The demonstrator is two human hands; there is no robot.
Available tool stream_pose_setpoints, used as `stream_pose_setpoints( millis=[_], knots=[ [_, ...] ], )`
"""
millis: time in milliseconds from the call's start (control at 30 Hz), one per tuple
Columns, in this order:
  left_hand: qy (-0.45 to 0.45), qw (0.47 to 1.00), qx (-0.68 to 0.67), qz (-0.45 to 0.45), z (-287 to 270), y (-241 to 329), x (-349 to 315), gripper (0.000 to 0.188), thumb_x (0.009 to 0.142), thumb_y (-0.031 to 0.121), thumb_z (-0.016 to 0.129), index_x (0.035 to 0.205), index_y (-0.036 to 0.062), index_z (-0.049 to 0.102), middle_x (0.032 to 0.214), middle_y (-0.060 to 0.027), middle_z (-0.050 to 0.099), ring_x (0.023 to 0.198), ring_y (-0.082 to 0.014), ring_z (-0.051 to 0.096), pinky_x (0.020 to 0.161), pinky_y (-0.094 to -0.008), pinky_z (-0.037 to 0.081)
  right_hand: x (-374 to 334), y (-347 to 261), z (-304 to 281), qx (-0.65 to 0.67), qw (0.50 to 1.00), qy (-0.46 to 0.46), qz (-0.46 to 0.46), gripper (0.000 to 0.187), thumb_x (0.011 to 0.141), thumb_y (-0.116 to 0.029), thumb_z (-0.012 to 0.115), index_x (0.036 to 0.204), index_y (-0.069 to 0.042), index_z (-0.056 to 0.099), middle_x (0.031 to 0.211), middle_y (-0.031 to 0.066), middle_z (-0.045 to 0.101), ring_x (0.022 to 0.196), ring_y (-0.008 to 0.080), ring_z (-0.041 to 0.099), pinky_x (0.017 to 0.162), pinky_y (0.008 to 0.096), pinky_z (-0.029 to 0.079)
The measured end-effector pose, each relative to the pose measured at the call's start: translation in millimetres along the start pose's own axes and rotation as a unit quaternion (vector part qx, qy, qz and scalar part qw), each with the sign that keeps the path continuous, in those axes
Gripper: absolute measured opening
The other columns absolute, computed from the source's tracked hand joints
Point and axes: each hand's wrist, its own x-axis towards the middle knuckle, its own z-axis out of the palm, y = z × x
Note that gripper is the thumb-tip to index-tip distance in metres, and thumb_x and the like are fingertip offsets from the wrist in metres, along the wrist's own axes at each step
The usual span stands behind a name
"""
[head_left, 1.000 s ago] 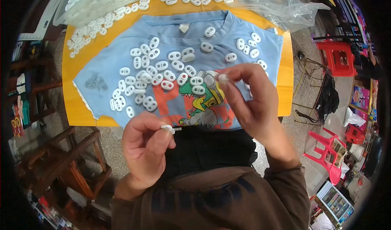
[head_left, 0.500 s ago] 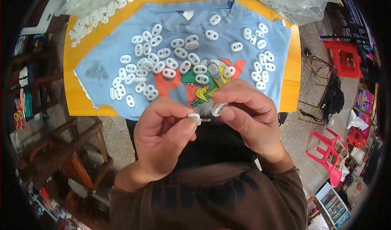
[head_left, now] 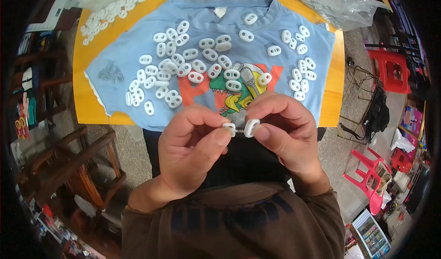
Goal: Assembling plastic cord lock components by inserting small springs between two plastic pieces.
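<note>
Over the front edge of the table, my left hand (head_left: pixel 193 144) pinches a small white plastic cord-lock piece (head_left: pixel 229 127) between thumb and forefinger. A thin metal spring (head_left: pixel 240 131) sticks out from that piece toward the right. Facing it, my right hand (head_left: pixel 289 137) grips a white oval cord-lock shell (head_left: pixel 251 127) by its edge. The spring bridges the narrow gap between the two parts; whether it enters the shell, I cannot tell. Beyond my hands, many white two-hole pieces (head_left: pixel 189 53) lie scattered on a light blue T-shirt (head_left: pixel 131 43) with a dinosaur print.
A heap of small springs (head_left: pixel 111 72) lies on the shirt's left sleeve. More white pieces (head_left: pixel 108 13) and clear plastic bags (head_left: pixel 330 4) are along the far side of the yellow table (head_left: pixel 333 98). A dark wooden frame (head_left: pixel 87 167) stands left, red stools (head_left: pixel 367 171) right.
My right hand has brought its white shell round and left, up against the spring end. Both parts now face each other in line. The whole view has shifted slightly.
</note>
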Motion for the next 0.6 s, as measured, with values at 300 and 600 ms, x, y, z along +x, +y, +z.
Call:
stream_pose_setpoints(
  millis=[300, 600],
  knots=[
    [0.002, 1.0, 0.013, -0.003, -1.1, -4.6, 0.5, 0.012, 0.083, -0.001, 0.057, 0.094, 0.0013, 0.053, 0.079, -0.0014, 0.055, 0.062, -0.0032, 0.049, 0.054, -0.0166, 0.039, 2.1, -0.1, -3.5, -0.112, 0.993, -0.002, -0.043, 0.018, 0.081, 0.001, 0.059, 0.099, 0.0, 0.058, 0.092, 0.0057, 0.056, 0.084, 0.0121, 0.053, 0.074, 0.0244, 0.041],
    [-0.004, 0.998, 0.05, 0.042, -2.2, -7.8, 0.5, 0.012, 0.082, -0.005, 0.056, 0.092, 0.0005, 0.053, 0.08, -0.0008, 0.053, 0.065, -0.003, 0.048, 0.057, -0.0165, 0.038, 3.0, -6.1, 2.6, -0.321, 0.935, 0.026, -0.149, 0.023, 0.073, 0.005, 0.059, 0.095, -0.002, 0.061, 0.08, 0.0097, 0.058, 0.072, 0.0209, 0.055, 0.063, 0.0271, 0.042]
  ],
)
